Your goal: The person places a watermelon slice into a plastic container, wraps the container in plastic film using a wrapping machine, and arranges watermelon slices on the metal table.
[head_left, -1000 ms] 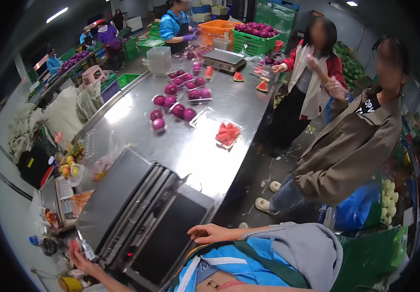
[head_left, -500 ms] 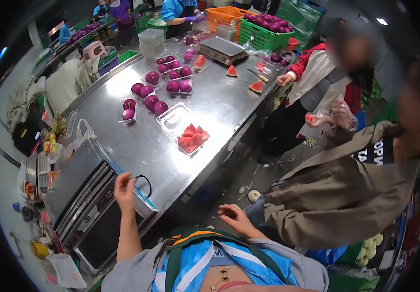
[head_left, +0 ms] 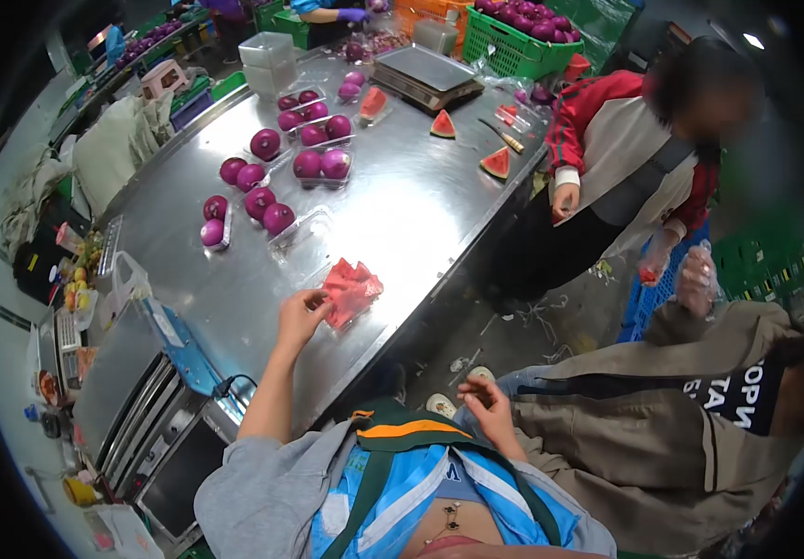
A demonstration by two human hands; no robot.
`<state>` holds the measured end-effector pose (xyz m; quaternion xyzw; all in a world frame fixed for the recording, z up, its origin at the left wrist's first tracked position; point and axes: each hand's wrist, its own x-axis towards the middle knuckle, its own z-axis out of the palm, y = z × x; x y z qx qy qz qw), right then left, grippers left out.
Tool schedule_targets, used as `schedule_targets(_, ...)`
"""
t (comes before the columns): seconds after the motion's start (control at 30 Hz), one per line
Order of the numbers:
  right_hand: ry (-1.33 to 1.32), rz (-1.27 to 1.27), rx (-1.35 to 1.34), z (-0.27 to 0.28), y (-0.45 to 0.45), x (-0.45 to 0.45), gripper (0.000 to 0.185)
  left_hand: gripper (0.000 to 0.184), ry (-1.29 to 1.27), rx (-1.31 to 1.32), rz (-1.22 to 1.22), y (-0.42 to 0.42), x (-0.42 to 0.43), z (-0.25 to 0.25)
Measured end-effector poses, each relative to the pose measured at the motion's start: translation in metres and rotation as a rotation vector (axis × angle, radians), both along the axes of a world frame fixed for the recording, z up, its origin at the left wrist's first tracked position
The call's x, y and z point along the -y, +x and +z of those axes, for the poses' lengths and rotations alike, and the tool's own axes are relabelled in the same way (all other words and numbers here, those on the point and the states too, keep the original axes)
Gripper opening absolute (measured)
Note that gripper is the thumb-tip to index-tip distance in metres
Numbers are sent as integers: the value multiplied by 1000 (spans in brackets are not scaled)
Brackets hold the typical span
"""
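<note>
on one table (head_left: 167, 242), one watermelon heap (head_left: 354, 291) is bordered at eight o'clock by the left hand (head_left: 300, 320); whether it pinches cannot be told. the right hand (head_left: 490, 401) is loosely spread at four; two wedges (head_left: 495, 165) are laid at one.

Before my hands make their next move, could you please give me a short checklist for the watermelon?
1. Left hand at the watermelon pieces: ok, fingertips at their edge.
2. Piece firmly gripped: cannot tell.
3. Right hand free: ok, appears empty.
4. Knife away from both hands: ok, lying farther up the table near the watermelon wedges.
5. Red onions away from the left hand: ok, farther up the table.
</note>
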<state>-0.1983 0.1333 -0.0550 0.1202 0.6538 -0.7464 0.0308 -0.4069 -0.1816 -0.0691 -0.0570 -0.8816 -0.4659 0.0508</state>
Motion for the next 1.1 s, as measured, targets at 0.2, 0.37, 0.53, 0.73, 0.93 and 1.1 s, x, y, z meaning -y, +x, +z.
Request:
schedule_targets(0.2, 56, 49, 24, 12, -79, -9, 35, 18, -474, -53, -108, -86, -41, -18)
schedule_targets(0.37, 116, 120, 36, 15, -119, -12, 33, 19, -649, -178, -191, -110, -64, -31)
schedule_targets(0.53, 179, 233, 32, 27, -155, -19, 33, 14, -763, -228, -219, -118, -73, -39)
schedule_targets(0.73, 182, 318, 2, 24, -180, -22, 34, 18, -793, -191, -225, -114, -70, -45)
schedule_targets(0.93, 180, 369, -7, 29, -195, -33, 34, 25, -673, 5, -91, -115, -67, -32)
schedule_targets(1.1, 154, 386, 29, 24, -202, -39, 34, 33, -466, 249, -21, -119, -37, -20)
